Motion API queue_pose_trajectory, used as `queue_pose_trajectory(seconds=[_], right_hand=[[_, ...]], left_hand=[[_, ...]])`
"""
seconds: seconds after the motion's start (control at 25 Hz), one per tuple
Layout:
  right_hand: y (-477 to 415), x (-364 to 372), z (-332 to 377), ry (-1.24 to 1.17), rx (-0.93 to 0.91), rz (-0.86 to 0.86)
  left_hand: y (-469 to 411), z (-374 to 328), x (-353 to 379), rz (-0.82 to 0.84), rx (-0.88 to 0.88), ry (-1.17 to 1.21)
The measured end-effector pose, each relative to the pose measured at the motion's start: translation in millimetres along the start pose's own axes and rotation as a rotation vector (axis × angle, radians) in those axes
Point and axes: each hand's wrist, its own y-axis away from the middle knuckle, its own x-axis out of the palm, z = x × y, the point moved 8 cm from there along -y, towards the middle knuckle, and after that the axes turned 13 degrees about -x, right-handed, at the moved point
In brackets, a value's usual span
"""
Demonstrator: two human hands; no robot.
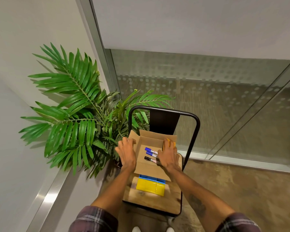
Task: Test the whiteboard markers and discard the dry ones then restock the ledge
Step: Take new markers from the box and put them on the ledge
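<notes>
A tall glass wall (224, 97) with a band of frosted dots is filling the right side of the view, with a plain white panel (191, 22) hanging above it. A large green palm plant (77, 104) is spreading its fronds in the corner on the left. Just beside the plant, a black metal chair (164, 121) with a wooden seat is standing against the glass. An open cardboard box (151, 169) is sitting on the far part of the seat. A person in plaid sleeves (94, 220) is reaching down to it with both arms. The left hand (126, 154) is resting on the box's left flap, fingers spread and relaxed, holding nothing. The right hand (168, 156) is lying over the box's right wall, fingers stretched forward; whether it is gripping the wall cannot be told. A yellow and blue block (150, 187) is lying on the seat just in front of the box. Inside the box, two blue-capped markers (149, 150) and one black-capped marker (149, 159) are lying side by side, their far ends hidden under the right hand.
</notes>
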Motion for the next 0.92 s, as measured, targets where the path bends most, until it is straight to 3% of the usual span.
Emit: queue_pose_trajectory(seconds=[0.4,0.72,0.92], right_hand=[[16.4,-53.9,-26.1,0.019,0.003,-0.183],[36.3,-57.8,-71.0,0.368,0.071,-0.23],[24.6,-40.9,-47.7,0.355,-0.135,-0.108]], left_hand=[[18.1,-42.3,36.6,0.241,0.328,-0.045],[18.6,-53.3,46.2,0.309,0.384,-0.044],[12.2,-50.5,41.8,0.29,0.391,-0.042]])
